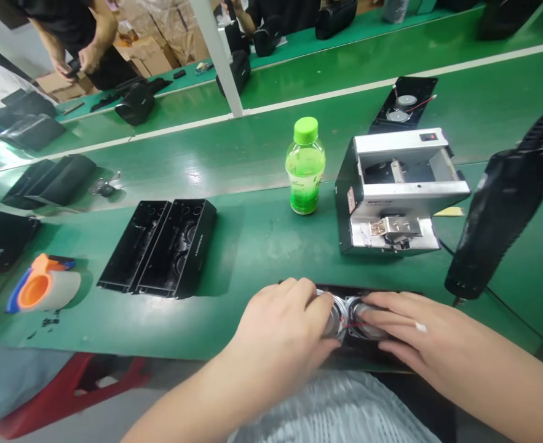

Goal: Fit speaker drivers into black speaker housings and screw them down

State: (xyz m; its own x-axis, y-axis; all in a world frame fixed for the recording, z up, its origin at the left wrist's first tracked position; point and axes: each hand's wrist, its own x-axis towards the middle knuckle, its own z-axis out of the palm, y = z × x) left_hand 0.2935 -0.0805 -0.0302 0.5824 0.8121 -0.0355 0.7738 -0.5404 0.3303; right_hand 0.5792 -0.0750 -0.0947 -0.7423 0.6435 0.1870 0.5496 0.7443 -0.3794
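Two round metal speaker drivers sit side by side low in the head view, joined by thin red wire [353,322]. My left hand [278,332] curls its fingers over the left driver [332,317]. My right hand [414,329] lies with its fingers stretched across the right driver [373,329]. Both drivers rest in a black speaker housing [372,290], and my hands hide most of it. A white dab marks the back of my right hand.
A green-capped bottle [305,166] and a metal screw feeder [395,194] stand ahead on the green bench [248,246]. Open black housings [158,246] and an orange-cored tape roll [45,283] lie left. A black electric screwdriver [497,221] hangs right. A co-worker [84,46] works beyond.
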